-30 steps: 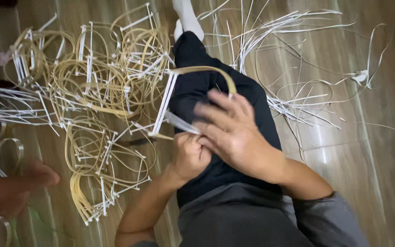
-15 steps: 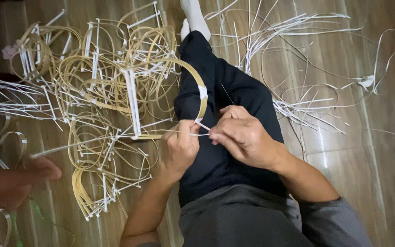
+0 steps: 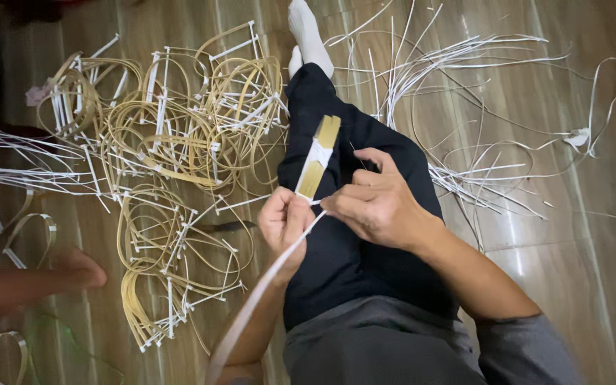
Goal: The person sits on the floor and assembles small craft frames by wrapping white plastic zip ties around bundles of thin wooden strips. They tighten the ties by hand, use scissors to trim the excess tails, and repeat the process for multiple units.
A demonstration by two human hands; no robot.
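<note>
Wooden floor holds loops on the left. Over the lap, left hand and right hand pinch the strip; best keep both grips closed tight, white binding flat.

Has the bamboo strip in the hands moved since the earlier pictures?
Yes. The bamboo strip, earlier a wide loop arching over the dark trouser leg, is now folded flat and stands upright above it, pinched between the left hand and right hand.
</note>
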